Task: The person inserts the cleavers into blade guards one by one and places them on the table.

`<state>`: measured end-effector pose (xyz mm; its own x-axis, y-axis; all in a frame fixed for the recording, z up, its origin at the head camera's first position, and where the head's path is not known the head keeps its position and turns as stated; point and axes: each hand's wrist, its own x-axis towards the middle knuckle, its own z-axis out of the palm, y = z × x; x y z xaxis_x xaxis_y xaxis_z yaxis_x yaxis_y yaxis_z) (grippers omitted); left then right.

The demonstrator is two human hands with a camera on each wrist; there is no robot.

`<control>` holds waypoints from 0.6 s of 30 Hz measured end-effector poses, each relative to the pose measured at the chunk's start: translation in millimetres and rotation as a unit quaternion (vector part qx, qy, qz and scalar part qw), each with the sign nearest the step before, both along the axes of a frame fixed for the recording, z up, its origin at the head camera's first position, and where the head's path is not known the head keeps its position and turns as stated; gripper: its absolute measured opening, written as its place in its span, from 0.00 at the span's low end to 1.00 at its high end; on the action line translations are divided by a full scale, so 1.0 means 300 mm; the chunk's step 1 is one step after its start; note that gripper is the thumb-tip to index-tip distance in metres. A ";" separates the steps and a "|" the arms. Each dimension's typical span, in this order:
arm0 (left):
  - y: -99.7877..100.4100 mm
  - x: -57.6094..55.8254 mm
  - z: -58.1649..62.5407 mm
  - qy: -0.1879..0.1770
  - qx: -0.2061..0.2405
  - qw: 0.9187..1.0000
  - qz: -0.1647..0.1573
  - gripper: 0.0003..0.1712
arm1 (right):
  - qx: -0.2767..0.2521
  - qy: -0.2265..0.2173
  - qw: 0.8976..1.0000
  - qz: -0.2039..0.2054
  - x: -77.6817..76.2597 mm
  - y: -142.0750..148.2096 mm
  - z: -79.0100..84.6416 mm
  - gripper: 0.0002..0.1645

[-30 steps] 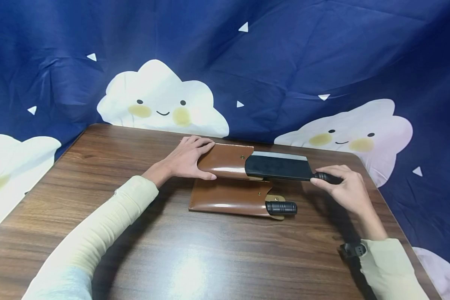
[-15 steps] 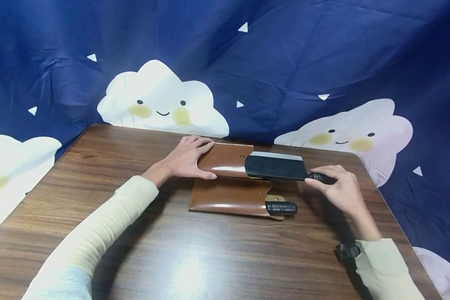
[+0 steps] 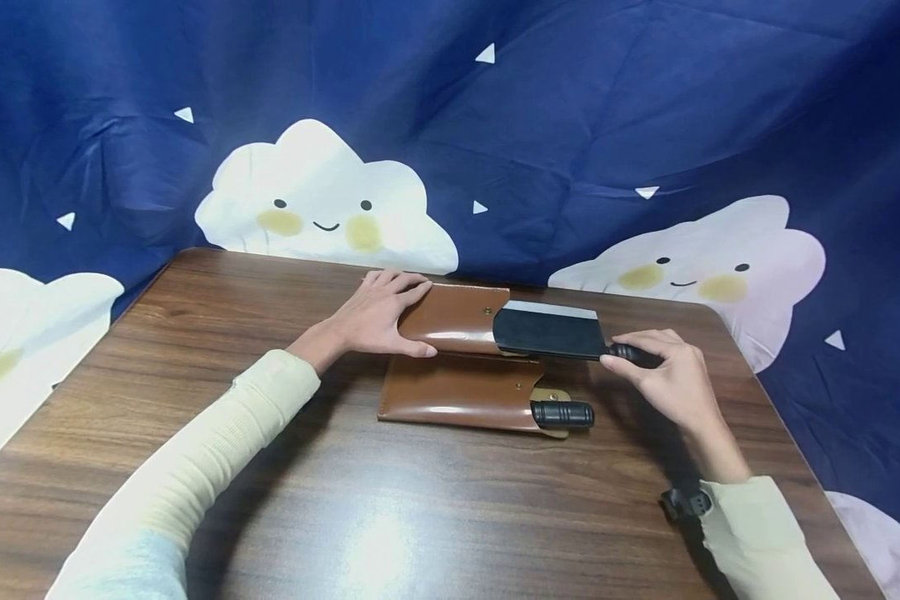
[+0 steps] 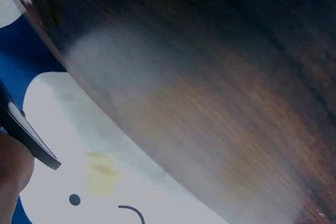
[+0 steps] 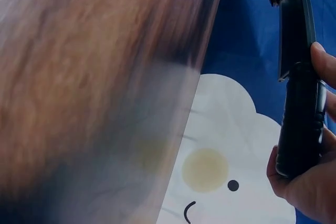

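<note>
My left hand (image 3: 378, 312) holds the closed end of a brown leather sheath (image 3: 453, 318), thumb along the near edge and fingers at the far edge. Partway inside that sheath is a cleaver (image 3: 549, 331) with a black blade and a bright edge strip facing away. My right hand (image 3: 675, 379) pinches its black handle, and in the right wrist view fingers wrap the ridged handle (image 5: 300, 124). Just nearer lies a second brown sheath (image 3: 457, 396), a black handle (image 3: 562, 414) sticking out of its right end. The left wrist view catches only part of my left hand (image 4: 13, 166).
A wood-grain table (image 3: 285, 483) carries both sheaths. Behind it hangs a blue cloth (image 3: 570, 125) printed with white smiling clouds. A dark device (image 3: 686, 503) sits on my right wrist.
My right hand has moved left, sliding the cleaver further into the upper sheath, so less blade shows. My left hand and the nearer sheath stay almost where they were.
</note>
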<state>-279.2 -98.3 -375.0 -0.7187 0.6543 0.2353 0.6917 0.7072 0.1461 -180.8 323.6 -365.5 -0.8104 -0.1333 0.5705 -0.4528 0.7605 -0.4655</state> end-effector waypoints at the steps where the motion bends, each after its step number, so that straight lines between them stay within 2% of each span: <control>1: 0.002 -0.001 0.000 0.001 0.000 1.000 -0.001 0.66 | 0.001 0.000 1.000 0.000 0.000 -0.002 0.002 0.17; 9: 0.006 -0.004 0.011 0.011 -0.003 1.000 0.001 0.66 | 0.003 0.000 1.000 -0.002 0.005 -0.029 0.020 0.16; 18: -0.011 0.008 0.019 0.012 -0.004 1.000 0.001 0.66 | 0.010 0.000 1.000 -0.009 0.020 -0.059 0.028 0.17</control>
<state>-276.8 -101.7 -369.2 -0.7142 0.6549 0.2469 0.6936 0.7097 0.1235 -174.6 306.0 -357.1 -0.8133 -0.1299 0.5671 -0.4386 0.7774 -0.4509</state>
